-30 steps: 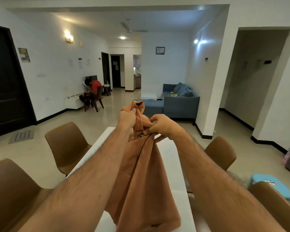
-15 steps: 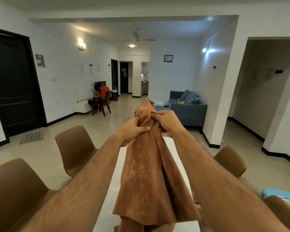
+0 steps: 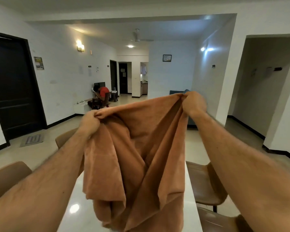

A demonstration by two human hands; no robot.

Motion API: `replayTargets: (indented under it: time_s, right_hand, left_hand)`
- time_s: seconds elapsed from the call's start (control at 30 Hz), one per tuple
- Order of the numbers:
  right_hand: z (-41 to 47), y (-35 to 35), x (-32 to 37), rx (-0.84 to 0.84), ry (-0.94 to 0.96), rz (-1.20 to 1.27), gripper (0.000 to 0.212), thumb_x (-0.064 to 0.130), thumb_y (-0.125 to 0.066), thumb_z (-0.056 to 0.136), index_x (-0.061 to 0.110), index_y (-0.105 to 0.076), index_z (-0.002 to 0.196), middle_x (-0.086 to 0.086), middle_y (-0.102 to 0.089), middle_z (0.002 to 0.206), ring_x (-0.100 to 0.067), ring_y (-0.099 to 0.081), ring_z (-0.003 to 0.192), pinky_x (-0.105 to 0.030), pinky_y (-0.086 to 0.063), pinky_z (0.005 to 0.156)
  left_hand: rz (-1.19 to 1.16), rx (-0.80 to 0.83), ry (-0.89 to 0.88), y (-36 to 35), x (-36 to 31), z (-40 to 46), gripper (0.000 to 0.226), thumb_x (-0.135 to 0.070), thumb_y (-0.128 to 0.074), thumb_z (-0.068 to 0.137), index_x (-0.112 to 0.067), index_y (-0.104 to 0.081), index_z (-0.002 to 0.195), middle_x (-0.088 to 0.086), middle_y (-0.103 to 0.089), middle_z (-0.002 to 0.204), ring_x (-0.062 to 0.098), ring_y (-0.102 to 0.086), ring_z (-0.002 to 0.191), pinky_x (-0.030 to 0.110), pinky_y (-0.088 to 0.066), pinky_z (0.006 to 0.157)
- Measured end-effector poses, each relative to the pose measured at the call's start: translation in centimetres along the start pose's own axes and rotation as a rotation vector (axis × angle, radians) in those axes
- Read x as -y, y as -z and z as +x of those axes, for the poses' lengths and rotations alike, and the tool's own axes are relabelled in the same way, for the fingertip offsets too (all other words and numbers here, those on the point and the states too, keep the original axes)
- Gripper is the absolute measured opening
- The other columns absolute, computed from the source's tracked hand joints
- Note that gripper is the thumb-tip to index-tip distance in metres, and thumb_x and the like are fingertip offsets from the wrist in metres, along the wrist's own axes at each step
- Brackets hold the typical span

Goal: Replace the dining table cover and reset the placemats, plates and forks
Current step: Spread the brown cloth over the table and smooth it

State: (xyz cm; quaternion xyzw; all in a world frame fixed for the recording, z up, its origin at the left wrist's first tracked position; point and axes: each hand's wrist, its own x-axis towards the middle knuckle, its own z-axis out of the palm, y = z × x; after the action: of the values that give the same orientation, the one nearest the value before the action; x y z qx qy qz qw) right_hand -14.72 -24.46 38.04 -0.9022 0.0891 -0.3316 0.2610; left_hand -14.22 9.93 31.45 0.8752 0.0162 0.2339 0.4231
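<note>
Both arms reach forward over a white desk (image 3: 190,195). The left hand (image 3: 89,122) and the right hand (image 3: 193,102), which half a second ago were bunched together at the middle, are now pulled well apart. Each hand grips an upper corner of a rust-brown table cover (image 3: 137,158) in curled fingers, so its top edge now stretches between them. The cloth hangs in deep folds, its lower end draping toward the desk. Brown chairs (image 3: 206,183) stand on both sides. A wall poster (image 3: 38,63) and a small framed picture (image 3: 167,58) carry print too small to read.
</note>
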Motion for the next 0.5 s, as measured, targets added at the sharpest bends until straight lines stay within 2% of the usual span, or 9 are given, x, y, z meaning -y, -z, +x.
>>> replayTargets:
  time_s: [0.07,0.17,0.23,0.3,0.37,0.5]
  right_hand:
    - [1.5,1.4,0.5,-0.097,0.049,-0.08,0.029,0.009,-0.043,0.095,0.011,-0.071,0.103,-0.015,-0.068,0.103,-0.036,-0.063,0.096,-0.038,-0.051,0.077]
    - [2.9,1.9,2.5,-0.114,0.047,0.003,0.025,0.01,-0.043,0.097,0.009,-0.068,0.101,-0.012,-0.066,0.1,-0.03,-0.061,0.093,-0.032,-0.045,0.076]
    - [3.3,1.5,3.9,-0.088,0.042,0.075,0.023,0.009,-0.044,0.097,0.009,-0.067,0.095,-0.013,-0.066,0.099,-0.03,-0.061,0.092,-0.029,-0.041,0.072]
    - [3.2,1.1,4.6,-0.061,0.011,0.14,0.02,0.008,-0.045,0.097,0.011,-0.063,0.088,-0.009,-0.063,0.089,-0.026,-0.058,0.082,-0.027,-0.04,0.069]
    - [3.1,0.7,4.6,-0.038,-0.034,0.215,0.021,0.007,-0.045,0.097,0.011,-0.059,0.084,-0.005,-0.058,0.08,-0.023,-0.056,0.074,-0.029,-0.044,0.067]
    - [3.4,0.0,3.6,-0.001,-0.113,0.423,0.023,0.002,-0.044,0.09,0.009,-0.062,0.076,-0.011,-0.066,0.08,-0.031,-0.068,0.076,-0.044,-0.06,0.07]
  left_hand:
    - [0.162,-0.09,-0.044,1.3,-0.3,1.1,0.043,0.009,-0.044,0.083,-0.007,-0.065,0.116,0.021,-0.065,0.117,0.036,-0.058,0.108,0.039,-0.045,0.09]
    - [0.249,-0.147,-0.056,1.7,-2.5,2.1,0.035,0.001,-0.045,0.089,-0.003,-0.064,0.118,0.024,-0.064,0.12,0.04,-0.058,0.111,0.043,-0.045,0.093]
    - [0.336,-0.118,-0.035,1.1,-3.6,2.3,0.035,-0.007,-0.046,0.092,-0.004,-0.062,0.123,0.023,-0.062,0.123,0.041,-0.058,0.113,0.045,-0.047,0.094]
    - [0.466,-0.074,0.012,0.7,-4.6,1.9,0.035,-0.018,-0.047,0.094,-0.009,-0.06,0.126,0.019,-0.062,0.125,0.04,-0.058,0.113,0.045,-0.049,0.093]
    - [0.613,-0.045,0.068,0.8,-4.7,1.7,0.034,-0.025,-0.048,0.095,-0.013,-0.06,0.124,0.015,-0.062,0.124,0.036,-0.059,0.112,0.044,-0.05,0.092]
    - [0.785,0.091,0.117,2.2,-3.3,2.3,0.033,-0.019,-0.058,0.085,-0.006,-0.064,0.114,0.016,-0.063,0.12,0.036,-0.06,0.108,0.046,-0.052,0.092]
